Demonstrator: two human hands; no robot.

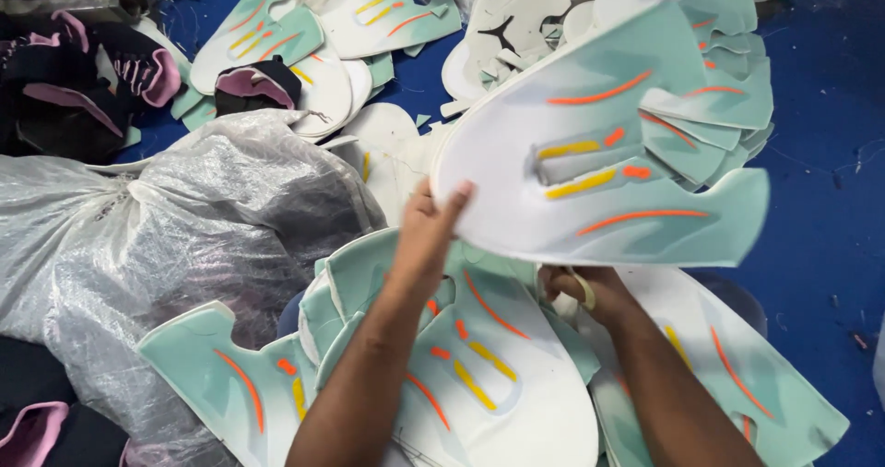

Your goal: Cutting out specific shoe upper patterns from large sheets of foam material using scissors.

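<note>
A large white and mint-green shoe upper panel [599, 144] with orange and yellow stripes is lifted above the pile. My left hand [426, 232] grips its left edge, thumb on top. Under the panel's lower edge sits my right hand [585, 292], partly hidden; its fingers are curled, apparently on that edge, and a pale band runs across them. Below my arms lie more panels of the same kind [479, 375], overlapping each other.
A tied clear plastic sack [157, 236] fills the left side. Black and pink shoe parts [83, 80] lie at the upper left. More mint panels [728, 89] and white cut pieces [502, 34] are stacked at the top. Blue surface [830, 209] shows at the right.
</note>
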